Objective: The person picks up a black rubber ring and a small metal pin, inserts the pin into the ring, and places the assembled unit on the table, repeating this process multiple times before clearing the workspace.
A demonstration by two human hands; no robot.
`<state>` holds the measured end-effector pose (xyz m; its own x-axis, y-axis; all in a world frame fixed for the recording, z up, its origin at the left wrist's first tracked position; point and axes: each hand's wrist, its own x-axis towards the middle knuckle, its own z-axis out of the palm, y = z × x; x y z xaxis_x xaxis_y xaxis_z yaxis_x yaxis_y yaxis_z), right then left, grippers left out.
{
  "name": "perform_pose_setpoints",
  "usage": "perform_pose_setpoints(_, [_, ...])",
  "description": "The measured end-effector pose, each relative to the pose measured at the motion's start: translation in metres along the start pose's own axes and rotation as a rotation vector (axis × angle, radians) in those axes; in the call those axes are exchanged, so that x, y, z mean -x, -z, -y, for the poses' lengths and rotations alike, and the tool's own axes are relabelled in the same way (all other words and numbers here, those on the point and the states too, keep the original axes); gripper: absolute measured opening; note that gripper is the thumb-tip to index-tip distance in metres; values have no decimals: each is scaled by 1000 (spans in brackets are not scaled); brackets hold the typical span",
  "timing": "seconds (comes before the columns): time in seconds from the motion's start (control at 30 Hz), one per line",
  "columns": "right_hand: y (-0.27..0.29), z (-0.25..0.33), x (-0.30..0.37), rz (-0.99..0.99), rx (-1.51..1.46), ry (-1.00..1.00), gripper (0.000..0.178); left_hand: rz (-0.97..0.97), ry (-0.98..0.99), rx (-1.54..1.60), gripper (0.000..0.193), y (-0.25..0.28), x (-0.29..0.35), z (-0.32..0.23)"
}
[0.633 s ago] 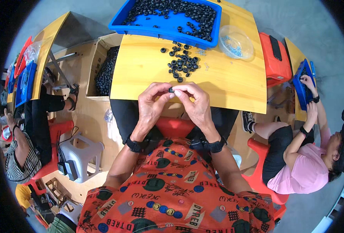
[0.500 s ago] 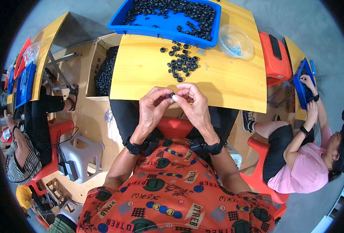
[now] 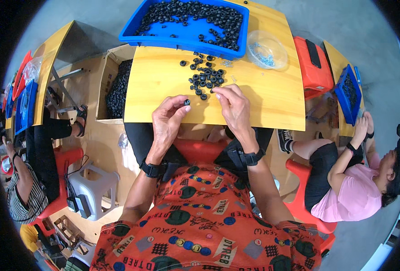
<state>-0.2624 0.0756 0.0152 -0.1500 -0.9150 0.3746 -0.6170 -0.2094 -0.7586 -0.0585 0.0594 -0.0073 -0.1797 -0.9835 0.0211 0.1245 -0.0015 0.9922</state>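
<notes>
My left hand [image 3: 167, 118] is above the near edge of the wooden table, thumb and fingers closed on a small black round part [image 3: 187, 102] with a pale grey centre. My right hand [image 3: 236, 110] reaches to the near right side of a loose pile of small black ring-shaped parts [image 3: 203, 83]. Its thumb and forefinger come together there, with a dark bit at the fingertips; what they grip is too small to make out. Beyond the pile lie tiny clear-looking pieces [image 3: 226, 63] on the table.
A blue tray [image 3: 182, 44] of black parts stands at the table's far side. Right of it is a clear round tub [image 3: 279, 56] with small bluish pieces. A carton [image 3: 101, 97] of black parts sits left; a red case [image 3: 315, 77] right. Co-workers sit both sides.
My hands were together at one black part and have separated. The left keeps the part, moving slightly left; the right has gone to the pile. The co-worker at right has drawn a hand from their tray.
</notes>
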Motion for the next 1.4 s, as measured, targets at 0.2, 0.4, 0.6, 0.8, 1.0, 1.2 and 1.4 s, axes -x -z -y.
perform_pose_setpoints(0.2, [-13, -11, -5, 4, 109, 87, 15, -20, -7, 36, 25, 1, -3, -2])
perform_pose_setpoints(0.4, [-8, -5, -3, -43, 167, 142, 11, -18, 20, -9, 26, -2, -4, -5])
perform_pose_setpoints(0.6, [0, -6, 1, -6, 148, 163, 13, 24, -22, 5, 25, -17, -5, -11])
perform_pose_setpoints(0.8, [3, 17, 13, 69, -659, -300, 14, 3, 40, 108, 25, -27, 1, -16])
perform_pose_setpoints(1.0, [-2, 12, 19, 129, -972, -478, 18, 63, 17, 39, 27, -24, 1, -10])
perform_pose_setpoints(1.2, [-6, 14, 20, 137, -1128, -553, 21, 72, -26, 6, 26, -23, 1, -16])
perform_pose_setpoints(1.4, [-7, 14, 20, 170, -1082, -573, 22, 57, -72, -14, 27, -24, 1, -13])
